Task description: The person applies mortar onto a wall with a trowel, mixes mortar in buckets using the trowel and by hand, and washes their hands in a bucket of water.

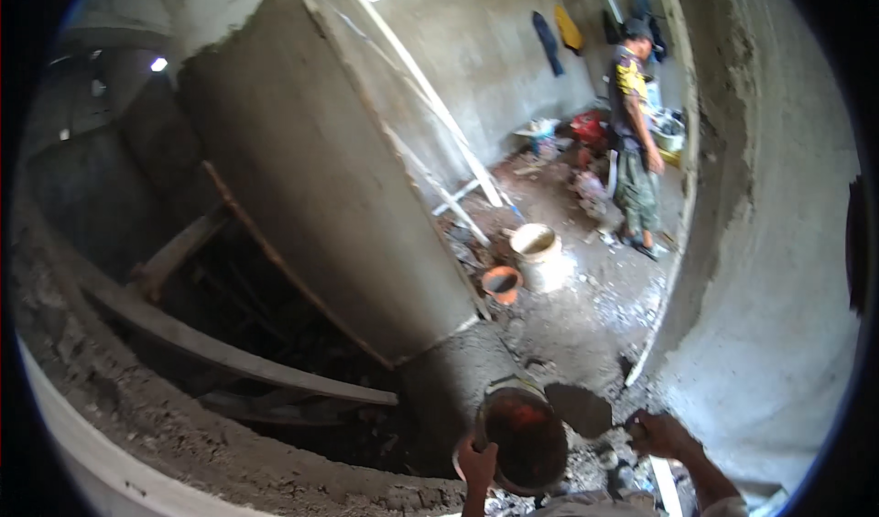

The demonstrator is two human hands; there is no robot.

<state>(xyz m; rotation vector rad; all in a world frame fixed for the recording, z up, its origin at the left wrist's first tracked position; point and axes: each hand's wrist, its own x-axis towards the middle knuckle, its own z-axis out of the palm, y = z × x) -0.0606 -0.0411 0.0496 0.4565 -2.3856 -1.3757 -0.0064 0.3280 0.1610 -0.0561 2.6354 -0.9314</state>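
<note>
At the bottom of the view, my left hand (478, 465) is closed on the near-left rim of a bucket (503, 391). The bucket tilts so that its dark inside shows, with a reddish patch in it. To the right, my right hand (664, 435) is closed round the handle of a trowel (580, 410). Its dark, broad blade points left, close to the bucket's right side. How much mortar lies in the bucket is too dark to make out. Wet grey mortar (458, 363) covers the ledge just beyond the bucket.
A freshly plastered wall panel (330, 178) rises at the left, above a wooden plank (229, 348). Another plastered wall (778, 270) curves along the right. Beyond stand a white bucket (542, 268), an orange bucket (502, 284), slanting poles (430, 96) and a person (634, 141) on the littered floor.
</note>
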